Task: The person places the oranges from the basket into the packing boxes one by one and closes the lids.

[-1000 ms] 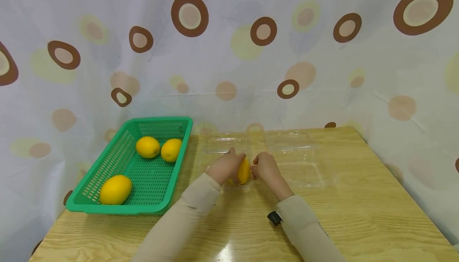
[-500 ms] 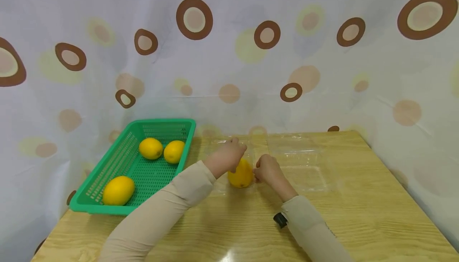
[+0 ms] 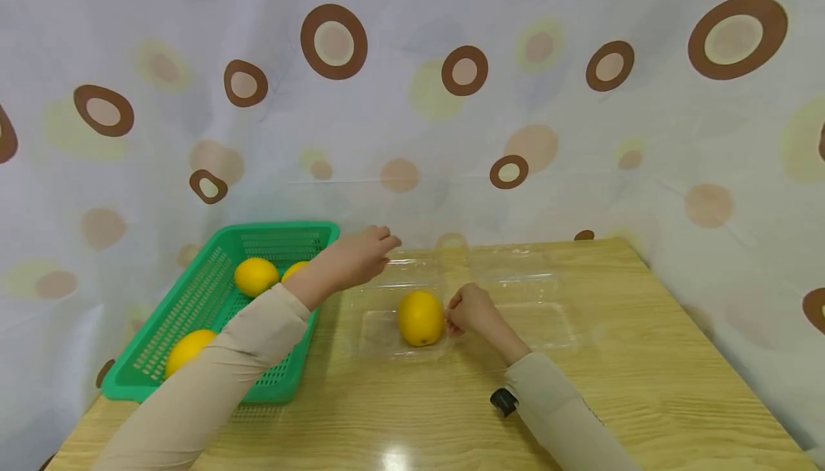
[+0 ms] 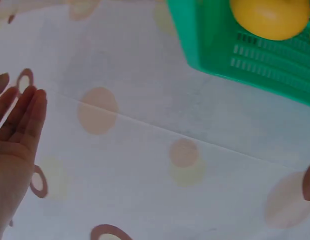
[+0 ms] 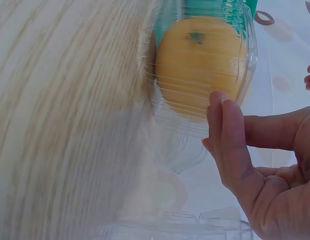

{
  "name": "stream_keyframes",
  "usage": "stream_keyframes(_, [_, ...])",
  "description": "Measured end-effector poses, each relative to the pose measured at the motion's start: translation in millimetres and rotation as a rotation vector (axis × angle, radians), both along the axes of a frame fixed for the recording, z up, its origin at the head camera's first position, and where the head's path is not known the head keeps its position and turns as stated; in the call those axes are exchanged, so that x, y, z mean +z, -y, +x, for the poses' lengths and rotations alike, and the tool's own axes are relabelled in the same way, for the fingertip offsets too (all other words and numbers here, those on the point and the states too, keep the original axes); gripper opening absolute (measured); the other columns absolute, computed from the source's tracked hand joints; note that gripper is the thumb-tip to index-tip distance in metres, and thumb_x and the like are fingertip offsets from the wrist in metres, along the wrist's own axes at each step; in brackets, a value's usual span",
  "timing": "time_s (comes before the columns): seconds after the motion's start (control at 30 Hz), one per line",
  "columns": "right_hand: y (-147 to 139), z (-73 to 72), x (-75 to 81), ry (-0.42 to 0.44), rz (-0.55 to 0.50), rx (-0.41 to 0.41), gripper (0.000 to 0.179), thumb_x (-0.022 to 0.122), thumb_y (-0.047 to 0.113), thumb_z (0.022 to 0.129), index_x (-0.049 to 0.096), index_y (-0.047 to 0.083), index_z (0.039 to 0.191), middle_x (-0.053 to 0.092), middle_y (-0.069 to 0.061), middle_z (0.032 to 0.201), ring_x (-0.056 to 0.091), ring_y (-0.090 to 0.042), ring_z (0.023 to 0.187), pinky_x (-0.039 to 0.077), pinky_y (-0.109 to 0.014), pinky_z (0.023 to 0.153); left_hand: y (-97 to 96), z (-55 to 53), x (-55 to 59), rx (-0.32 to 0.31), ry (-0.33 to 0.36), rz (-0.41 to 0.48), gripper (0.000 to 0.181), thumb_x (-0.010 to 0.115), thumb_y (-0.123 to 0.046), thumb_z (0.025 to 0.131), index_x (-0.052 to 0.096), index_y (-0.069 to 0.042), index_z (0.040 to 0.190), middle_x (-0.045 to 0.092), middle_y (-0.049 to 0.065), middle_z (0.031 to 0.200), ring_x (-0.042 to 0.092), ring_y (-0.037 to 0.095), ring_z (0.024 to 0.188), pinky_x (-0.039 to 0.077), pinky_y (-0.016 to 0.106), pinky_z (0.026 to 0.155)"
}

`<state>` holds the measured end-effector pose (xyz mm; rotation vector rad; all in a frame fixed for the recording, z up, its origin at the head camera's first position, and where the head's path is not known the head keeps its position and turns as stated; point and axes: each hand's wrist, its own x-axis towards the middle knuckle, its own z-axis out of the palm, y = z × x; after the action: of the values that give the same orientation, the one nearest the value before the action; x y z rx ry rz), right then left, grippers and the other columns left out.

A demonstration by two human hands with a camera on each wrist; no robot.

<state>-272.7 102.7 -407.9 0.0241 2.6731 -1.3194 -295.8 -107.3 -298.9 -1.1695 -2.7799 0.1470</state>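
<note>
In the head view a lemon [image 3: 421, 318] sits in a clear plastic box [image 3: 380, 342] at the middle of the table. My right hand [image 3: 475, 311] is at this box's right side. The right wrist view shows its thumb and fingertips pinching the box's edge, close by the lemon [image 5: 200, 65]. My left hand [image 3: 354, 255] hangs in the air above the green basket's right rim, holding nothing. Its fingers [image 4: 34, 112] look nearly straight in the left wrist view. Inside the green basket [image 3: 116, 389] lie three lemons, two of them partly hidden by my left arm.
A second clear plastic box [image 3: 548, 313] stands right of my right hand. Both boxes have raised lids at the back. Behind the wooden table [image 3: 644, 385] hangs a patterned curtain [image 3: 399, 99].
My left hand has let go of the lemon, which now rests in the left box. That hand has moved up and left toward the basket. My right hand stays at the box.
</note>
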Motion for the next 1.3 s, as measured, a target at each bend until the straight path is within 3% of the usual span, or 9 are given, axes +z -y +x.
stream_keyframes(0.13, [1, 0.8, -1.4, -0.003, -0.046, 0.013, 0.009, 0.062, -0.003, 0.081, 0.058, -0.009, 0.086, 0.064, -0.014, 0.062, 0.062, -0.017, 0.049, 0.054, -0.032, 0.053, 33.6, -9.0, 4.0, 0.027, -0.086, 0.084, 0.032, 0.052, -0.011, 0.092, 0.051, -0.002, 0.122, 0.052, 0.013, 0.113, 0.054, 0.024, 0.098, 0.051, 0.029, 0.072])
stream_keyframes(0.23, [1, 1.0, 0.3, -0.01, -0.055, 0.016, 0.009, 0.061, -0.003, 0.082, 0.057, -0.01, 0.086, 0.064, -0.014, 0.062, 0.061, -0.016, 0.048, 0.054, -0.033, 0.053, 54.2, -17.4, 6.8, 0.064, -0.087, 0.112, 0.031, 0.052, -0.008, 0.092, 0.051, 0.002, 0.12, 0.051, 0.015, 0.111, 0.053, 0.025, 0.096, 0.051, 0.03, 0.074])
stream_keyframes(0.33, [-1, 1.6, 2.5, -0.02, -0.051, 0.026, 0.01, 0.061, -0.003, 0.082, 0.056, -0.01, 0.088, 0.064, -0.014, 0.062, 0.061, -0.015, 0.048, 0.054, -0.032, 0.053, 70.4, -25.8, 7.8, 0.131, -0.023, 0.1, 0.031, 0.048, -0.005, 0.092, 0.05, 0.005, 0.121, 0.05, 0.018, 0.111, 0.052, 0.028, 0.098, 0.05, 0.033, 0.079])
stream_keyframes(0.53, [-3, 2.4, 3.2, -0.02, -0.033, 0.026, 0.012, 0.061, -0.003, 0.082, 0.055, -0.011, 0.089, 0.064, -0.015, 0.064, 0.061, -0.016, 0.049, 0.054, -0.032, 0.053, 89.5, -37.3, 1.7, 0.302, 0.277, 0.021, 0.04, 0.043, 0.0, 0.092, 0.041, 0.009, 0.131, 0.04, 0.029, 0.132, 0.04, 0.041, 0.122, 0.037, 0.049, 0.1])
stream_keyframes(0.63, [-3, 3.1, 3.7, -0.006, -0.036, 0.022, 0.012, 0.06, -0.002, 0.083, 0.055, -0.01, 0.089, 0.065, -0.017, 0.065, 0.061, -0.016, 0.048, 0.054, -0.032, 0.053, 95.0, -40.5, -5.2, 0.351, 0.376, 0.006, 0.045, 0.043, 0.005, 0.089, 0.038, 0.008, 0.133, 0.034, 0.029, 0.139, 0.031, 0.043, 0.129, 0.029, 0.051, 0.105])
stream_keyframes(0.77, [-2, 3.5, 3.7, 0.007, -0.042, 0.011, 0.01, 0.06, -0.001, 0.083, 0.055, -0.009, 0.088, 0.065, -0.018, 0.066, 0.061, -0.017, 0.048, 0.054, -0.033, 0.054, 99.8, -44.3, -16.3, 0.398, 0.437, -0.028, 0.052, 0.049, 0.009, 0.084, 0.038, 0.006, 0.135, 0.034, 0.028, 0.14, 0.03, 0.043, 0.13, 0.032, 0.05, 0.104])
stream_keyframes(0.87, [-2, 3.6, 2.1, 0.007, -0.036, 0.012, 0.011, 0.061, -0.001, 0.083, 0.055, -0.009, 0.088, 0.065, -0.017, 0.065, 0.061, -0.016, 0.048, 0.054, -0.033, 0.054, 101.5, -45.0, -24.0, 0.441, 0.475, -0.063, 0.057, 0.056, 0.008, 0.081, 0.038, 0.005, 0.135, 0.037, 0.028, 0.138, 0.038, 0.041, 0.125, 0.044, 0.042, 0.09])
stream_keyframes(1.0, [0, 3.8, 0.0, 0.005, -0.039, 0.02, 0.012, 0.061, -0.001, 0.083, 0.054, -0.009, 0.088, 0.064, -0.017, 0.063, 0.06, -0.015, 0.047, 0.055, -0.033, 0.054, 101.9, -44.6, -32.2, 0.484, 0.495, -0.111, 0.061, 0.062, 0.004, 0.078, 0.039, 0.002, 0.135, 0.039, 0.028, 0.135, 0.045, 0.038, 0.115, 0.046, 0.037, 0.076])
stream_keyframes(1.3, [0, 4.8, -1.5, -0.01, -0.066, 0.024, 0.011, 0.061, -0.003, 0.082, 0.055, -0.01, 0.088, 0.063, -0.013, 0.06, 0.058, -0.013, 0.045, 0.054, -0.033, 0.052, 104.8, -46.9, -47.1, 0.576, 0.502, -0.115, 0.076, 0.065, 0.008, 0.075, 0.028, 0.0, 0.141, 0.022, 0.033, 0.142, 0.039, 0.045, 0.121, 0.046, 0.046, 0.087])
